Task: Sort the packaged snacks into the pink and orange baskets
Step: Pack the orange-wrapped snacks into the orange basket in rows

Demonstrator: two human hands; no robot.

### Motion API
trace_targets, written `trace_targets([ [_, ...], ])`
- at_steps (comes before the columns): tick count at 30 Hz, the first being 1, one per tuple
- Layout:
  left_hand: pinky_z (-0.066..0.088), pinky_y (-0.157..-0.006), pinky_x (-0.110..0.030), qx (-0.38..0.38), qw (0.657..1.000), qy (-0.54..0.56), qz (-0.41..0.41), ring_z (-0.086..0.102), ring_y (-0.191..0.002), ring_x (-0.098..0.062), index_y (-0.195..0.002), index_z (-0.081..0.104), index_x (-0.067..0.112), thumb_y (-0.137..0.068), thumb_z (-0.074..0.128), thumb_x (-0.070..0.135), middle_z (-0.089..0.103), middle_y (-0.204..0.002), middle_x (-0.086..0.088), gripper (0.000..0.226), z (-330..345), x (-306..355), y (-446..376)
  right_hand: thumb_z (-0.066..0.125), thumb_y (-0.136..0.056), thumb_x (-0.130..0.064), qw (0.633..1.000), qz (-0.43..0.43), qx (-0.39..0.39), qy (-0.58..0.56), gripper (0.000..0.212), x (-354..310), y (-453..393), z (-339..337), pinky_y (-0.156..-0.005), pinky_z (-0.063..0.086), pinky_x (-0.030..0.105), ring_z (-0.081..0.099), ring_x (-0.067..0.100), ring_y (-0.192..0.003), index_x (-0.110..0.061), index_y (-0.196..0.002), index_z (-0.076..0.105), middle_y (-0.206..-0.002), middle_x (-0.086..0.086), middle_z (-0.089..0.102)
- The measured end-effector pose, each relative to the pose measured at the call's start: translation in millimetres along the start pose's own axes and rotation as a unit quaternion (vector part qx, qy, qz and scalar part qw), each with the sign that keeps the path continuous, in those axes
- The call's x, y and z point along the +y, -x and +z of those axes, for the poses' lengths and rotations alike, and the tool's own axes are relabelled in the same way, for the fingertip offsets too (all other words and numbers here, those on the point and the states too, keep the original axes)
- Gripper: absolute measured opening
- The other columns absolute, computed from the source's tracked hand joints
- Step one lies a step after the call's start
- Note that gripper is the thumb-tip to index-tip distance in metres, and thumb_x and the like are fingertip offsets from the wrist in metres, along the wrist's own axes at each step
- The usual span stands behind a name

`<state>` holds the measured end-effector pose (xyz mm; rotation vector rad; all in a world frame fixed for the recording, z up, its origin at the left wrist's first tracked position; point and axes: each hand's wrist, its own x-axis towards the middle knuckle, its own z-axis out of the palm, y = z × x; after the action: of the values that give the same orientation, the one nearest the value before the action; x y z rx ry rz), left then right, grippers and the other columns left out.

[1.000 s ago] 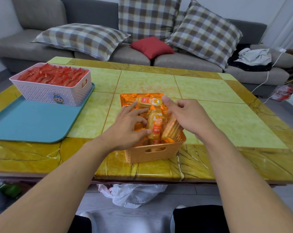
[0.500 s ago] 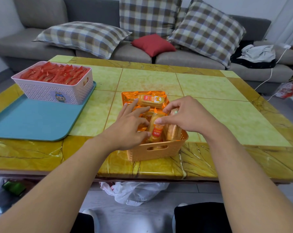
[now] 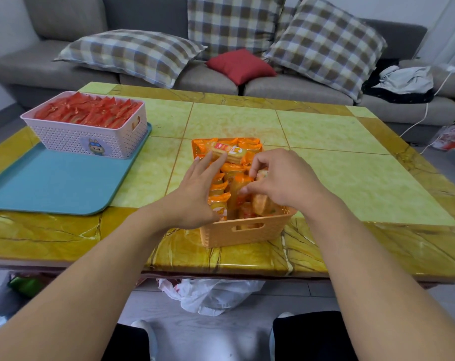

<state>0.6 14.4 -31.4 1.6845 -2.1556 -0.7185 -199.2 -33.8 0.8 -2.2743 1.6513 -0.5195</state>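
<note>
Orange basket point(image 3: 244, 231), near table edge, packed with orange-wrapped snacks point(image 3: 227, 168).
We note the left hand point(image 3: 195, 194) flat, fingers straight on the packets; the right hand point(image 3: 281, 179) apparently pinches one upright packet point(image 3: 238, 188).

I see bare forearms with no sleeves, black trousers point(image 3: 309, 334) at the knees, and pale shoes point(image 3: 145, 328) below.
</note>
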Motion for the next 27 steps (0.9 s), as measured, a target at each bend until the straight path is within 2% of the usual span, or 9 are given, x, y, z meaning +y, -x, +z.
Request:
trace_targets([
  [2, 0.014, -0.124, -0.051, 0.001, 1.0, -0.002, -0.003, -0.018, -0.154, -0.019, -0.159, -0.008, 0.039, -0.078, 0.081, 0.02, -0.018, -0.167, 0.009, 0.122, 1, -1, 0, 0.086, -0.068, -0.053, 0.998, -0.002, -0.008, 0.055, 0.033, -8, 0, 9, -0.065, 0.047, 0.031, 0.062, 0.013, -0.085, -0.032, -0.078, 0.064, -0.086, -0.015, 0.065],
  [6, 0.012, -0.125, -0.048, 0.009, 1.0, -0.002, -0.003, -0.018, -0.154, -0.018, -0.16, -0.003, 0.038, -0.077, 0.083, 0.021, -0.016, -0.167, 0.008, 0.12, 2, 0, -1, 0.08, -0.078, -0.051, 0.994, 0.021, -0.007, 0.108, 0.024, -18, -3, 22, -0.066, 0.041, 0.03, 0.057, 0.017, -0.084, -0.034, -0.087, 0.066, -0.075, -0.015, 0.047],
  [11, 0.014, -0.124, -0.047, 0.015, 1.0, 0.006, -0.005, -0.015, -0.154, -0.018, -0.16, 0.003, 0.037, -0.076, 0.082, 0.019, -0.013, -0.168, 0.008, 0.117, 0, 1, 1, 0.079, -0.073, -0.062, 0.993, 0.043, 0.001, 0.114, 0.035, -19, 0, 19, -0.065, 0.041, 0.03, 0.062, 0.017, -0.089, -0.038, -0.095, 0.066, -0.099, -0.009, 0.066],
  [14, 0.012, -0.124, -0.046, 0.042, 0.999, 0.026, 0.004, -0.011, -0.155, -0.017, -0.16, 0.012, 0.037, -0.077, 0.083, 0.023, -0.002, -0.169, 0.007, 0.11, -3, 5, 5, 0.078, -0.069, -0.068, 0.994, 0.06, 0.033, 0.089, 0.044, -14, 4, 5, -0.064, 0.043, 0.03, 0.061, 0.014, -0.087, -0.039, -0.1, 0.065, -0.102, -0.013, 0.068],
  [17, 0.01, -0.125, -0.047, 0.096, 0.994, 0.047, 0.014, -0.003, -0.155, -0.016, -0.153, 0.031, 0.038, -0.078, 0.084, 0.035, 0.018, -0.166, 0.006, 0.092, -5, 7, 5, 0.08, -0.07, -0.064, 0.994, 0.065, 0.083, 0.007, 0.041, -12, 9, -8, -0.073, 0.053, 0.035, 0.062, 0.014, -0.091, -0.035, -0.094, 0.064, -0.098, -0.013, 0.066],
  [21, 0.012, -0.124, -0.05, 0.128, 0.988, 0.071, 0.057, 0.005, -0.154, -0.012, -0.125, 0.059, 0.044, -0.064, 0.073, 0.076, 0.036, -0.157, 0.017, 0.071, -1, 7, 5, 0.078, -0.077, -0.058, 0.973, 0.074, 0.133, -0.173, 0.035, -14, 11, -7, -0.074, 0.057, 0.039, 0.065, 0.012, -0.085, -0.025, -0.08, 0.065, -0.088, -0.012, 0.068],
  [23, 0.013, -0.123, -0.052, 0.139, 0.986, 0.062, 0.07, 0.006, -0.154, -0.01, -0.117, 0.063, 0.041, -0.061, 0.063, 0.082, 0.039, -0.154, 0.019, 0.069, 2, 10, 4, 0.076, -0.081, -0.058, 0.956, 0.078, 0.132, -0.251, 0.038, -16, 12, -5, -0.061, 0.056, 0.039, 0.065, 0.012, -0.067, -0.022, -0.075, 0.065, -0.075, -0.009, 0.069],
  [25, 0.014, -0.124, -0.049, 0.161, 0.981, 0.078, 0.07, 0.008, -0.153, -0.008, -0.111, 0.067, 0.035, -0.068, 0.057, 0.08, 0.044, -0.15, 0.019, 0.062, 2, 13, 3, 0.07, -0.088, -0.055, 0.938, 0.081, 0.117, -0.317, 0.039, -20, 14, -9, -0.048, 0.048, 0.032, 0.062, 0.015, -0.05, -0.018, -0.078, 0.069, -0.065, -0.002, 0.069],
  [27, 0.013, -0.124, -0.043, 0.168, 0.976, 0.123, 0.057, 0.01, -0.151, -0.003, -0.111, 0.069, 0.032, -0.085, 0.051, 0.073, 0.047, -0.146, 0.021, 0.052, -1, 17, 4, 0.059, -0.094, -0.057, 0.912, 0.089, 0.093, -0.389, 0.046, -23, 18, -15, -0.043, 0.045, 0.028, 0.063, 0.019, -0.05, -0.014, -0.087, 0.075, -0.067, 0.006, 0.072],
])
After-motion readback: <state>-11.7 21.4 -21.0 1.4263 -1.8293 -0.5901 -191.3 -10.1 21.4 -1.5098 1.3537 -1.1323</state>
